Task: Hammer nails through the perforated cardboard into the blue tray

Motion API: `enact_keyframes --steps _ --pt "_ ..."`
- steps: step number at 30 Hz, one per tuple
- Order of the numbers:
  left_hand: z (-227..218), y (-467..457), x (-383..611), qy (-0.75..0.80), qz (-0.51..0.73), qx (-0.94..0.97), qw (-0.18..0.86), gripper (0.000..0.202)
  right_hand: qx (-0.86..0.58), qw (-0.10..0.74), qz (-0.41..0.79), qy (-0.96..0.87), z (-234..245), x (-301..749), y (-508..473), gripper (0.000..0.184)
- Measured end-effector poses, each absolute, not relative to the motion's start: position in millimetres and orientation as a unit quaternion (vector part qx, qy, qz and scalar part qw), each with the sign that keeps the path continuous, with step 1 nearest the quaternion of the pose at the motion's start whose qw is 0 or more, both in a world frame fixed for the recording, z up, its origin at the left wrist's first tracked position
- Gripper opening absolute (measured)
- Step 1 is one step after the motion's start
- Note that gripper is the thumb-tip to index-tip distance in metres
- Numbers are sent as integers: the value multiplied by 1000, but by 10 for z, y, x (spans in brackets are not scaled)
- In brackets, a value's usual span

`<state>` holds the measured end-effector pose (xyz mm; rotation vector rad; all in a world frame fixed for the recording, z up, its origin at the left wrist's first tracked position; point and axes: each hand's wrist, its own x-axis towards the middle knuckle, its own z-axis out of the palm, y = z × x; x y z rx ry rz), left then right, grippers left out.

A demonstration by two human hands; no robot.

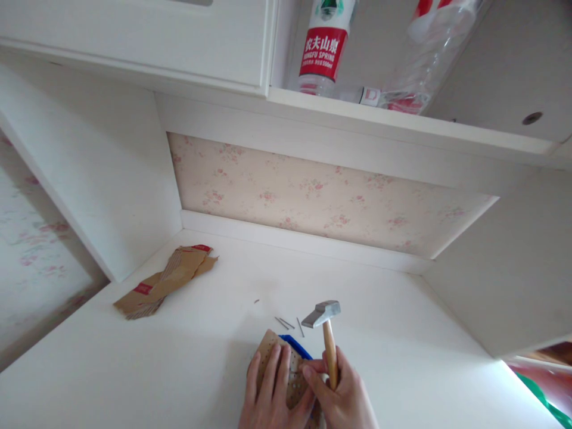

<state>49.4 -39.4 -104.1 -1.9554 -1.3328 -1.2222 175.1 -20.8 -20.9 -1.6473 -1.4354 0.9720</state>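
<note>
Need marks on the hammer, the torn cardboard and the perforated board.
Hammer [329, 338]: head view, on the wooden handle just below the metal head.
Torn cardboard [173, 277]: head view, middle of the strip.
Perforated board [270, 341]: head view, near its far corner.

Head view: worn on the person's head, looking from above the near side of the white desktop [384, 322]
Facing: forward and steeply down, toward the flowered back panel [308, 185]
Tilt: rolled slightly, the desktop's back edge sloping down to the right
Hands: fairly near, the left hand [270, 396] and right hand [344, 396] low at the centre, cut by the bottom edge
Shelf [402, 116]: across the top right, its bottles [322, 53] cropped above
</note>
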Motion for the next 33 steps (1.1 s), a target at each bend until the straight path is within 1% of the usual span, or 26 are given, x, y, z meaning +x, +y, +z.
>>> enact_keyframes --steps 3,9,14,16,21,25,27,30,33 --pt "-1078 -384 510 -489 -451 -707 238 25 -628 370 386 -566 -270 1767 -205 23" --pt "-1117 -405 481 -494 -415 -728 231 37 -631 370 380 -567 -334 1760 -186 17" --pt "-1139 -416 473 -493 -404 -734 233 37 -637 370 377 -561 -273 1735 -176 17" --pt "-1141 -416 477 -493 -412 -732 227 35 -636 374 373 -563 -262 1730 -185 17" --pt "-1136 -423 455 -488 -410 -735 229 20 -629 366 378 -573 -299 1683 -209 16" --pt "-1127 -405 461 -485 -419 -732 231 21 -632 365 376 -571 -367 1672 -200 15" --pt "-1114 -387 488 -483 -446 -716 236 18 -634 362 378 -569 -395 1694 -196 18" --pt "-1074 -372 522 -484 -483 -691 237 15 -616 360 417 -563 -408 1730 -200 22" --pt "-1030 -380 518 -488 -452 -708 237 20 -596 381 448 -547 -380 1742 -226 31"
